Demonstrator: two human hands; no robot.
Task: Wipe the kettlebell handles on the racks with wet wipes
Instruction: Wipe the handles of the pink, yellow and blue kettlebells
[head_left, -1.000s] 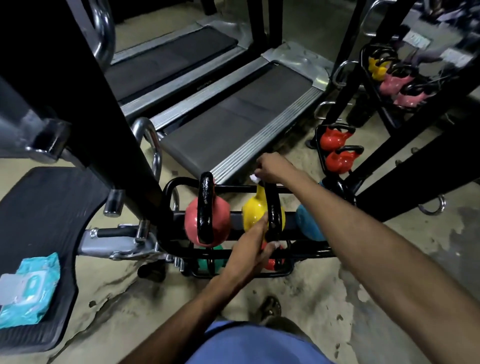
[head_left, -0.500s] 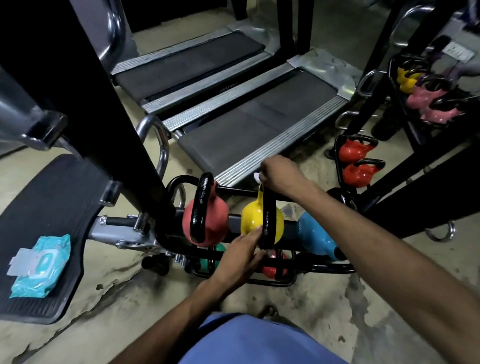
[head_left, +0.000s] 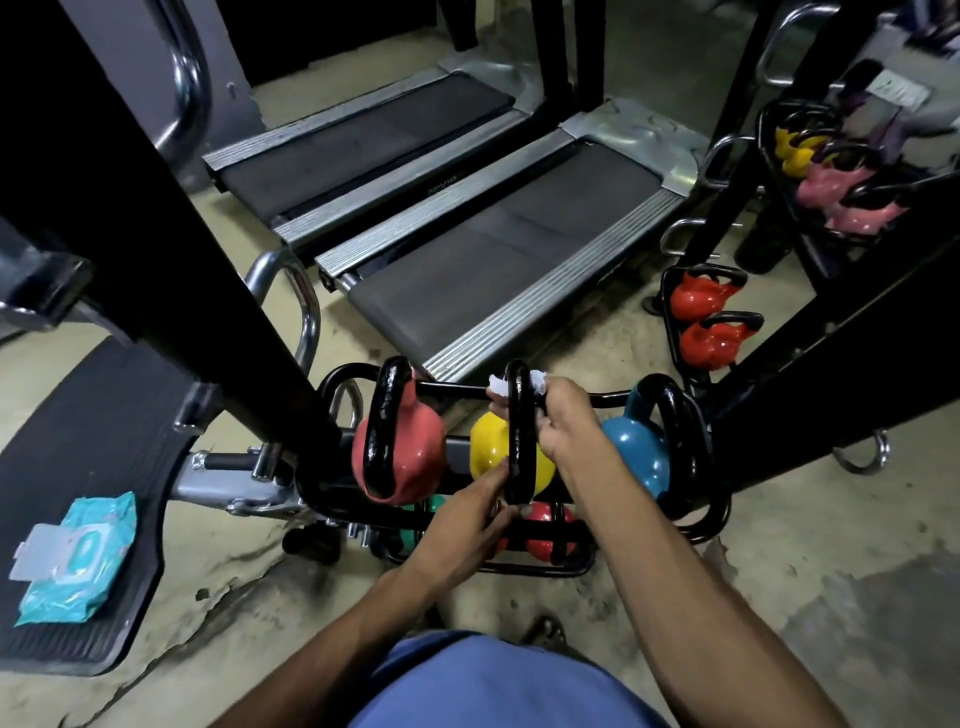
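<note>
At the far left a teal soft pack of wet wipes (head_left: 78, 561) with its white flap lid open lies on a black ribbed rubber platform (head_left: 78, 441) belonging to a gym machine. A thick black steel upright (head_left: 171, 234) slants across the view beside it.

In the middle stands a low black tubular kettlebell rack (head_left: 561, 569) on the bare concrete floor (head_left: 779, 597). Its upper row carries, left to right, a salmon-red kettlebell (head_left: 415, 457) with a glossy black handle, a yellow kettlebell (head_left: 488, 447) and a blue kettlebell (head_left: 639, 452). Below them a red kettlebell (head_left: 540, 525) and part of a green one (head_left: 434, 506) show through the bars.

The left hand (head_left: 462, 525) is closed in a narrow pinch on the near lower end of the yellow kettlebell's black loop handle (head_left: 517, 431), thumb and fingers wrapped around it. The right hand (head_left: 566, 415) grips the far upper part of the same handle, fingers curled around a crumpled white wet wipe (head_left: 501, 387) that is pressed against the top of the handle; bits of the wipe stick out on both sides of the bar.

Behind the rack two grey treadmill decks (head_left: 467, 280) lie side by side. At the right, two red kettlebells (head_left: 706, 322) sit in another black rack, and further back yellow and pink kettlebells (head_left: 826, 176) rest on a slanted stand. A blue garment (head_left: 493, 680) fills the bottom edge.
</note>
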